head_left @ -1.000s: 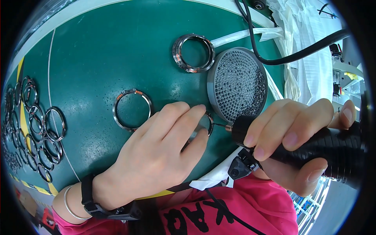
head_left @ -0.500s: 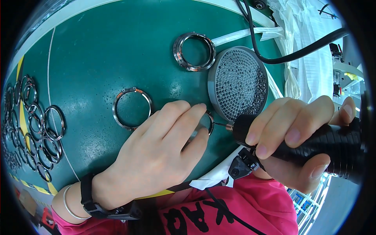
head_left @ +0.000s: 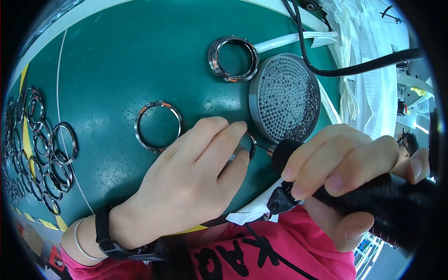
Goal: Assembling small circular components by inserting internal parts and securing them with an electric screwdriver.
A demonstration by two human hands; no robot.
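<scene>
The small metal ring (head_left: pixel 249 145) sits on the green counter (head_left: pixel 116 60), and we see only a sliver of it: its right arc peeks out past our left hand (head_left: pixel 186 186), the rest is buried under the fingertips, so we cannot make out its full shape. That hand lies flat over it, index and middle fingers pressing down, pinning the ring rather than closing around it. Our right hand (head_left: pixel 345 172) is clenched around the black electric screwdriver (head_left: pixel 373 200), fingers wrapped over the barrel. The tool's long axis runs roughly level, from lower right up to the left; its thin bit (head_left: pixel 262 147) points left and meets the ring's right edge. The back end of the tool runs out of the picture at the right rim.

Now the count. Two larger metal rings lie free on the counter: one (head_left: pixel 158 126) just left of our left hand, one (head_left: pixel 233 58) higher up, touching or nearly touching the round grey perforated tray (head_left: pixel 284 98). That single tray holds tiny dark screws, too small and too many for us to number. At the far left a cluster of thin rings (head_left: pixel 42 154) overlaps in a heap, bent by the lens; we cannot count them. One black cable (head_left: pixel 345 70) crosses above the tray. A black wristband (head_left: pixel 103 228) circles our left wrist.
</scene>
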